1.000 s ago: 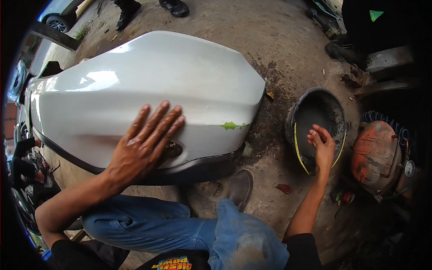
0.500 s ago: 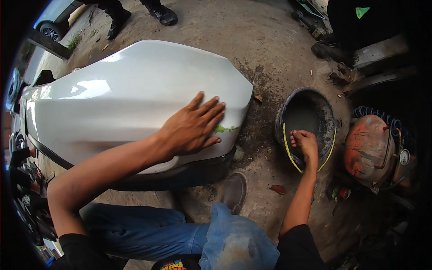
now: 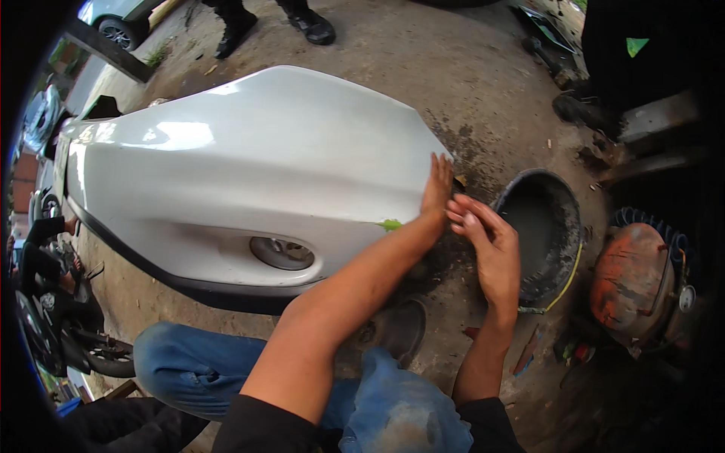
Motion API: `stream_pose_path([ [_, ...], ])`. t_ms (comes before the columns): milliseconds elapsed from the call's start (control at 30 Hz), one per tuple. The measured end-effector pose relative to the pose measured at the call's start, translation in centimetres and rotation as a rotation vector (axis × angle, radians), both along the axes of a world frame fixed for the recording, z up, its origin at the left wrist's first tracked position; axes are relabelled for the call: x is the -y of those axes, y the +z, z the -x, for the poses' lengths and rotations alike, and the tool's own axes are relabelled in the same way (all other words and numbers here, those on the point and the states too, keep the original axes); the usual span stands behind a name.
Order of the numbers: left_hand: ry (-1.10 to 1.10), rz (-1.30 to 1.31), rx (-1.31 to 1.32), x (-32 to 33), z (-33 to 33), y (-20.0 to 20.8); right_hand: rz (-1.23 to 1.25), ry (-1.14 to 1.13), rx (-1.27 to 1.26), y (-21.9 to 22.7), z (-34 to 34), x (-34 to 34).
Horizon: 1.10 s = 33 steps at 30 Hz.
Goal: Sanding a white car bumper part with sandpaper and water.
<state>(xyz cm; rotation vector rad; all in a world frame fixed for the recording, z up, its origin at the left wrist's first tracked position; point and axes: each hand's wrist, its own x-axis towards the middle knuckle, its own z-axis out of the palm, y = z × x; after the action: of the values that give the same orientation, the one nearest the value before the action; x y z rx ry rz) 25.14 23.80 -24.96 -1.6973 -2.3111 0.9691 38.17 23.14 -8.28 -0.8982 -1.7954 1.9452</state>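
Note:
A glossy white car bumper with a dark lower edge, a recessed round lamp and a small green patch lies before me. My left hand is at the bumper's right end, turned edge-on with its fingers stretched out; whether the palm touches the edge cannot be made out. Close beside its wrist is my right hand, the fingers loosely bent and the thumb apart from them, with nothing visible in it. Just right of that hand stands a black bucket with grey liquid and a yellow handle.
A rusty orange tank with a gauge and coiled hose stands at the right. Another person's black boots are at the top. A motorcycle is at the left, a parked car at the far left. My shoe rests on the ground.
My left hand has slid right from the bumper's surface to its end, uncovering the lamp. My right hand has left the space above the bucket and come beside the left wrist, its fingers less curled.

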Motion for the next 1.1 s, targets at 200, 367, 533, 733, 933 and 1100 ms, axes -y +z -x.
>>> stream_pose_path([
  [200, -0.227, 0.162, 0.088, 5.3, -2.5, 5.0, 0.079, -0.181, 0.028, -1.6, -6.8, -0.4],
  [367, -0.345, 0.049, 0.256, 14.7, 1.1, 12.7, 0.041, -0.382, 0.1, -3.1, -11.9, -2.8],
  [533, -0.384, 0.053, 0.287, 24.2, 7.3, 21.6, -0.105, -0.421, 0.201, -4.2, -15.5, -6.1],
  [733, -0.023, -0.178, 0.411, 29.3, 8.3, 25.4, -0.112, -0.303, 0.642, -11.7, -19.3, -13.1],
  [933, -0.089, -0.147, 0.492, 26.8, 5.9, 22.3, -0.553, -0.156, 1.041, -11.3, -14.6, -12.1],
  [1100, -0.237, -0.157, 0.409, 21.3, 2.2, 17.5, -0.352, -0.054, 0.931, -12.3, -15.4, -13.9],
])
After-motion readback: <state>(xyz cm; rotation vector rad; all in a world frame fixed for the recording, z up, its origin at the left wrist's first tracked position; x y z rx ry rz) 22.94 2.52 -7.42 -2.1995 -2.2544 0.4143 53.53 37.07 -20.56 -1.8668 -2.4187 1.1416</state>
